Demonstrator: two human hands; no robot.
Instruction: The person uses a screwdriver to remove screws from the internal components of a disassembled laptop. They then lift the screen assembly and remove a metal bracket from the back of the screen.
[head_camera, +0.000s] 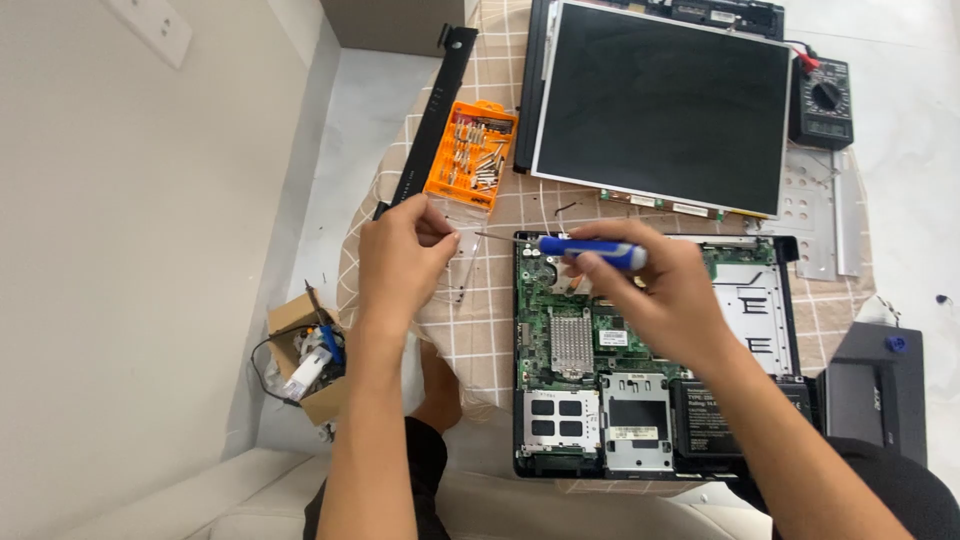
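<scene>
Both forearms rise from the bottom edge of the frame toward the middle. Low and right of centre lies the opened laptop base (600, 400), its green circuit board, a silver heat plate and 2 metal slot covers exposed, resting on a beige checked cloth (500, 215).

At centre, the right hand (655, 290) hovers over the upper part of the board, its fingers clamped round a blue-handled screwdriver (590, 250); the tool lies nearly level, its thin shaft pointing toward the left of the frame.

Left of centre, the left hand (400, 262) has its fingertips pinched together on the edge of a clear plastic lid (462, 262), just beside the screwdriver's tip; whether the tip touches the lid cannot be told.

Above that hand, toward the upper middle, sits an orange bit case (470, 155) full of metal bits, next to a long black strip (432, 120). A detached screen panel (660, 105) fills the upper centre, with a black multimeter (822, 102) at the upper right and a perforated metal bracket (812, 215) below it. A small cardboard box (305, 365) of cables stands on the floor at lower left.
</scene>
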